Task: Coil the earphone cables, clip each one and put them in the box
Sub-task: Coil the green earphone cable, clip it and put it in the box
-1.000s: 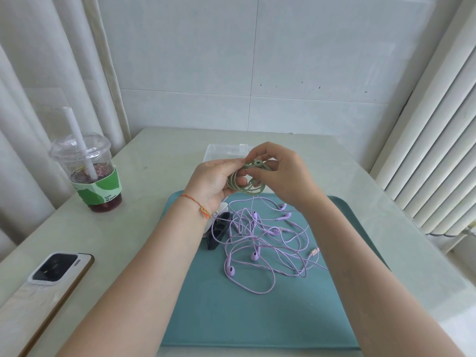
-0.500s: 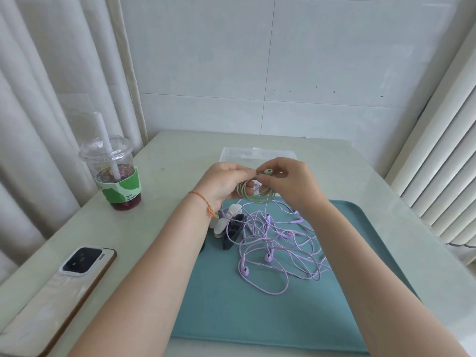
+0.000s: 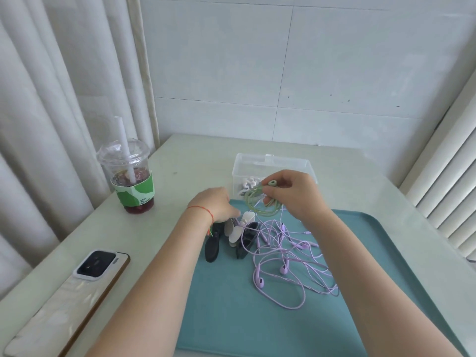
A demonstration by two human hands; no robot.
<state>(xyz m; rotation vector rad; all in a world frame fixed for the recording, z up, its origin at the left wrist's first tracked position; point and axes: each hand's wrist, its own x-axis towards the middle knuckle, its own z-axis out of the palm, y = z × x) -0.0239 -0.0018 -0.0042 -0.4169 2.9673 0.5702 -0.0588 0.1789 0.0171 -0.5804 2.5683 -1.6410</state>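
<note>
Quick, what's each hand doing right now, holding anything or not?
Left hand: reaching down among the clips; fingers hidden, so its grip cannot be told.
Right hand: closed, pinching the coiled green earphone cable.

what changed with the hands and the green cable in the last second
The left hand let go of the green coil and dropped to the clips on the mat; whether it grips one is unclear. The right hand now holds the coil alone. The purple cables and box stayed put.
</note>
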